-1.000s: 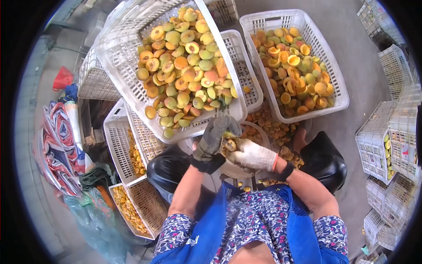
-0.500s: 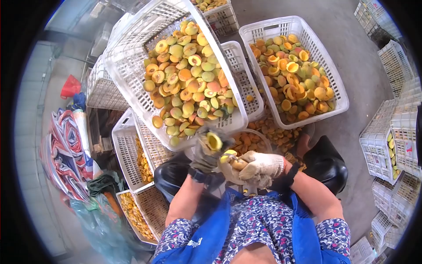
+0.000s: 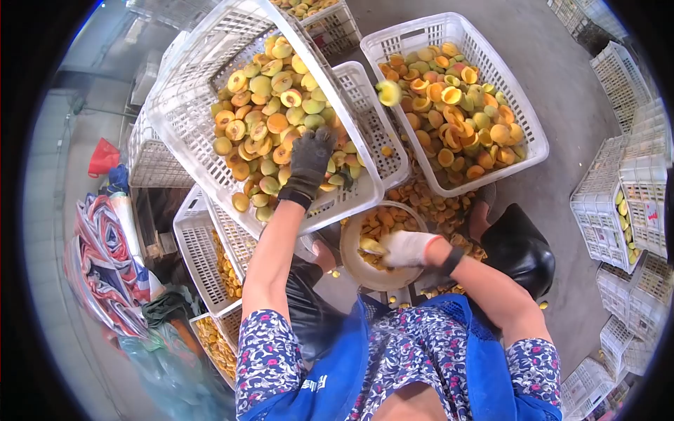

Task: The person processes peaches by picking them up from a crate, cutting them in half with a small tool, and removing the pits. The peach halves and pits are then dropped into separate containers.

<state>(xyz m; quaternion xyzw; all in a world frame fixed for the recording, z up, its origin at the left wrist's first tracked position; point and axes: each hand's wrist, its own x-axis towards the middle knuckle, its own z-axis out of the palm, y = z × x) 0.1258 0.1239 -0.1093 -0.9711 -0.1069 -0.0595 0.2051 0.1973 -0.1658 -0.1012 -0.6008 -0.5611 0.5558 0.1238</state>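
My left hand [image 3: 310, 160], in a dark grey glove, reaches onto the pitted-side-up and skin-up peach halves [image 3: 261, 85] in the large tilted white crate [image 3: 168, 116]. Its fingers are apart on the fruit; nothing is seen gripped. My right hand [image 3: 408, 250], in a white glove and blurred, is closed over a round basin [image 3: 382, 279] of orange fruit scraps [image 3: 385, 222]. A small yellowish hand tool [image 3: 372, 245] juts from its fingers. One hollowed peach half [image 3: 388, 92] is in mid-air by the left rim of the right crate [image 3: 537, 151], which holds many hollowed halves.
Orange pieces [image 3: 435, 209] lie heaped on the floor behind the basin. Low crates [image 3: 186, 221] with orange pieces stand at my left, near striped sacking [image 3: 105, 238] and a green plastic bag [image 3: 158, 365]. Stacked crates [image 3: 597, 203] line the right side.
My left hand has gone from beside the right hand, where it held a peach half, up into the tilted crate. A hollowed half is now airborne. The right hand has shifted slightly over the basin.
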